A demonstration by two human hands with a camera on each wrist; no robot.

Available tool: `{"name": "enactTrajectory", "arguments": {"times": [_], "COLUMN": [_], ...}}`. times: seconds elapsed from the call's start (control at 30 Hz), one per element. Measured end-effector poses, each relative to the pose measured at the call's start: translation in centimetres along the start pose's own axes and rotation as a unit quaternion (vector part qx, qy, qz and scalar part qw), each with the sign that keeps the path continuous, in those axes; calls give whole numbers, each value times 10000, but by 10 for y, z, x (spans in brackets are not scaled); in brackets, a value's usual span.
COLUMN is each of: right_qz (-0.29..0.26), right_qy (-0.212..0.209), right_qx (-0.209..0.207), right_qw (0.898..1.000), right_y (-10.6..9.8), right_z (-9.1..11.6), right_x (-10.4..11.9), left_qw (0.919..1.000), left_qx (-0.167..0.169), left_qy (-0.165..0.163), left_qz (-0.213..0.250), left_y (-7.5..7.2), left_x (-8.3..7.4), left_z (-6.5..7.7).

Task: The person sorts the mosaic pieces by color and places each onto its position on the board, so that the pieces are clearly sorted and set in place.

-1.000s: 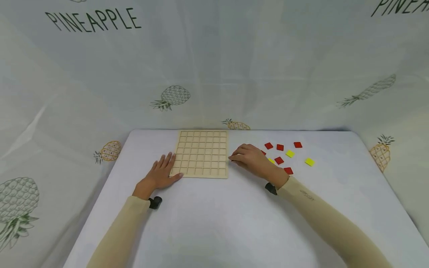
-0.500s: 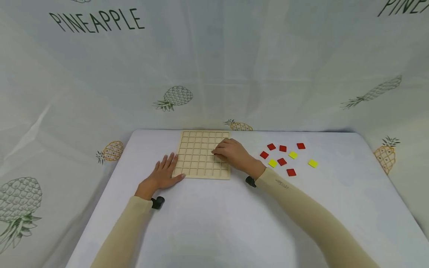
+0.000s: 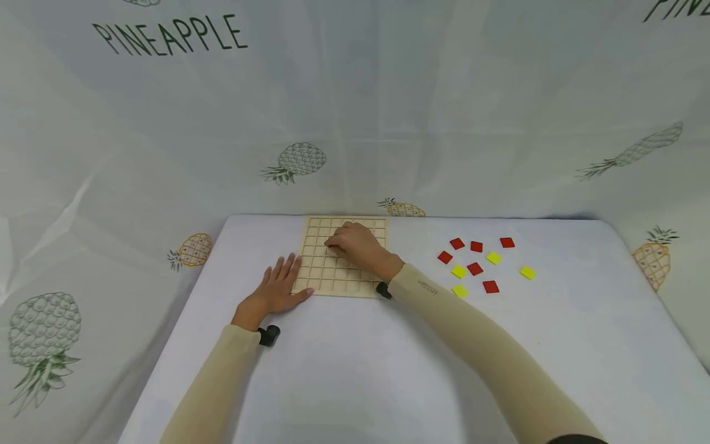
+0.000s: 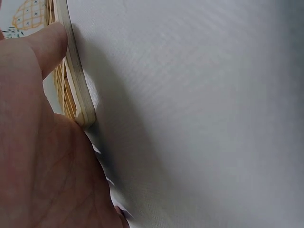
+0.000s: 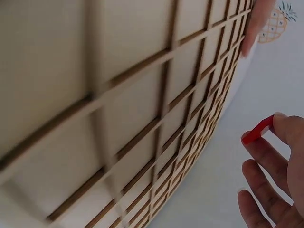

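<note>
A square wooden grid board lies at the far side of the white table. My left hand rests flat at the board's near left corner, fingers spread. In the left wrist view, the thumb lies over the board's edge. Over the board's middle, my right hand pinches a red square tile between thumb and index finger. In the right wrist view, the tile is tilted and held above the grid, with the other fingers loosely bent.
Several red tiles and several yellow tiles lie scattered on the table, right of the board. A pale curtain printed with pineapples hangs behind the table.
My right hand has moved left from beside the board to over its middle, carrying the tile. The left hand keeps its place on the board's corner. The head view has shifted slightly.
</note>
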State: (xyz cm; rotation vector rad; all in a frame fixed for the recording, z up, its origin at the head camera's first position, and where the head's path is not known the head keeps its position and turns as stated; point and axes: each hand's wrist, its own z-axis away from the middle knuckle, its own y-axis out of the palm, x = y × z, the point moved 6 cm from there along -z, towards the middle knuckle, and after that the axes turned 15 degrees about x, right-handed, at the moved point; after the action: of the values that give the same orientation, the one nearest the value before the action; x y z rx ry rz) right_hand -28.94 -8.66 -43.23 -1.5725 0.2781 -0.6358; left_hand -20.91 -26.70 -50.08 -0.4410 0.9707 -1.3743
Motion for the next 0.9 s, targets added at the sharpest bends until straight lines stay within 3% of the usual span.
{"name": "enactTrajectory", "arguments": {"times": [0.47,0.9], "right_qz": [220,721], "right_qy": [310,664], "right_qx": [576,879], "right_qw": [9976,9913], "right_y": [11,27], "right_z": [-52,-76], "right_x": [21,32], "left_qw": [9999,9998], "left_qx": [103,168], "left_qy": [16,-105], "left_qz": [84,62], "left_y": [3,7], "left_x": [4,12], "left_z": [-1,-9]}}
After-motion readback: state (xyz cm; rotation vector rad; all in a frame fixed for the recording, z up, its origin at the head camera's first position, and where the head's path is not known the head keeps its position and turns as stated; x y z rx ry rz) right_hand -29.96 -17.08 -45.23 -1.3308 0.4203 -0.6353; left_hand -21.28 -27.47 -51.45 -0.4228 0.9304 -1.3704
